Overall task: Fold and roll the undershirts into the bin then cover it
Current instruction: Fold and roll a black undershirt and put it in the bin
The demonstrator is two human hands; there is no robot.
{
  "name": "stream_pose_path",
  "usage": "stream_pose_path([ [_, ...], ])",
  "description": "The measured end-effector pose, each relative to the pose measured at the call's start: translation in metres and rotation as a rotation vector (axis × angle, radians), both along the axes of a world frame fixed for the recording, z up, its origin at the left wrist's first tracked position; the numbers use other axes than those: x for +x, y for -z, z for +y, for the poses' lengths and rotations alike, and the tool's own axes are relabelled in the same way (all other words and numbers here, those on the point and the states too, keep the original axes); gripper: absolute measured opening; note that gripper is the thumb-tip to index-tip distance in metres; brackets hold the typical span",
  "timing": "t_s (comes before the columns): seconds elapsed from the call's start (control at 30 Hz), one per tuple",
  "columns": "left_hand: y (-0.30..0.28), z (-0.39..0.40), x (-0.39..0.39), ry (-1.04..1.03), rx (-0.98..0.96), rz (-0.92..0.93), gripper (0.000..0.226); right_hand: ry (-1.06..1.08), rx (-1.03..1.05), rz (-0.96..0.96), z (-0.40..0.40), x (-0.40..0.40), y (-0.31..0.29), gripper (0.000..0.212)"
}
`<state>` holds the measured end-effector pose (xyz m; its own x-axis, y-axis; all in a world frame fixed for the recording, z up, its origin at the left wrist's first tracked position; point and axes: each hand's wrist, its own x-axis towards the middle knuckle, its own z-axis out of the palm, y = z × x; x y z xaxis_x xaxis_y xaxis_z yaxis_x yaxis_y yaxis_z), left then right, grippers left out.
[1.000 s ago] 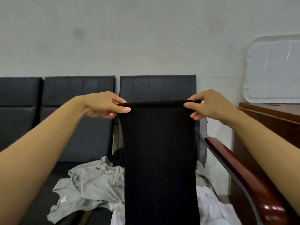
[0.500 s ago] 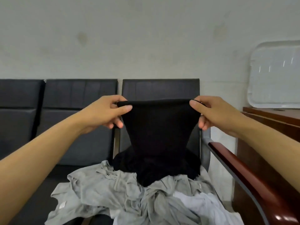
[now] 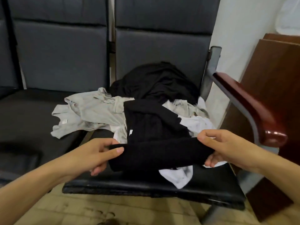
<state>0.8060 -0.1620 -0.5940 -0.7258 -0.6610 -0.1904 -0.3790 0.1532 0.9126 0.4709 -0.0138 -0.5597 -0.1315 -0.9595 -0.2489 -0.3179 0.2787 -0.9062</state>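
Both hands hold one black undershirt (image 3: 155,135) low over the front half of the right-hand seat (image 3: 162,184). The left hand (image 3: 95,153) pinches the garment's left end between thumb and curled fingers; the right hand (image 3: 227,146) grips the right end the same way, its fingers wrapped under the cloth. Between them the near edge is bunched into a thick band, and the rest of the shirt trails back over the pile — a grey undershirt (image 3: 87,116) spread toward the seat's left edge, white undershirts (image 3: 194,125) beneath and toward the right edge, and a crumpled black garment (image 3: 155,82) at the back edge against the backrest. A wooden armrest (image 3: 253,109) runs along the seat's right side
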Motion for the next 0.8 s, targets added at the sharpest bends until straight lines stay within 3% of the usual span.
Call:
stream_pose_path([
  [0.27, 0.025, 0.006, 0.004, -0.097, 0.031, -0.132, 0.023, -0.075, 0.142, 0.126, 0.007, 0.008, 0.027, 0.035],
  [0.33, 0.033, 0.007, 0.005, -0.122, 0.021, -0.186, 0.025, -0.085, 0.168, 0.233, 0.004, 0.007, 0.040, 0.039],
  [0.47, 0.042, 0.011, 0.000, -0.162, -0.054, -0.226, 0.027, -0.127, 0.145, 0.502, 0.004, 0.010, 0.059, 0.026],
  [0.63, 0.049, 0.013, 0.000, -0.212, -0.424, -0.260, 0.030, -0.088, 0.022, 0.529, 0.009, 0.015, 0.065, 0.018],
  [0.73, 0.055, 0.016, 0.004, -0.197, -0.562, -0.133, 0.031, -0.007, -0.079, 0.563, 0.013, 0.012, 0.073, 0.018],
  [0.8, 0.056, 0.017, 0.008, -0.112, -0.659, -0.025, 0.017, 0.037, -0.235, 0.729, 0.019, 0.007, 0.084, 0.024],
])
